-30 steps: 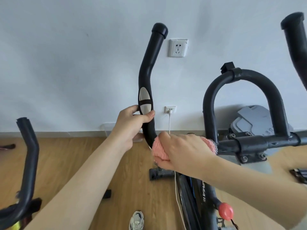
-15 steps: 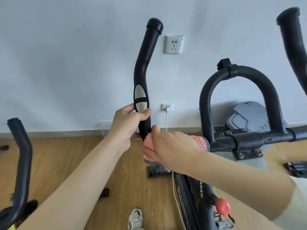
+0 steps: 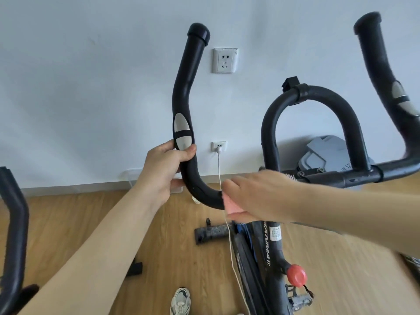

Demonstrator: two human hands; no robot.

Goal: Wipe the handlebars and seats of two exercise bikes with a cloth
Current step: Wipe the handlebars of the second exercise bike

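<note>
My right hand [image 3: 256,196] is sliding the cloth [image 3: 231,204] down round the bend of the handlebar [image 3: 181,96]; half a second ago it was sitting just under my left hand [image 3: 166,171], and now the two are apart. The left one is staying put, fingers and thumb wrapping the bar right below the silver pad. My right hand is blurring with the motion and covering most of the cloth, so only a pink edge is showing at the bar's lowest curve, fingers curling over it and thumb tucking beneath. Both forearms are reaching forward. The second bike's bar [image 3: 16,223] is being cut off at the left edge.
</note>
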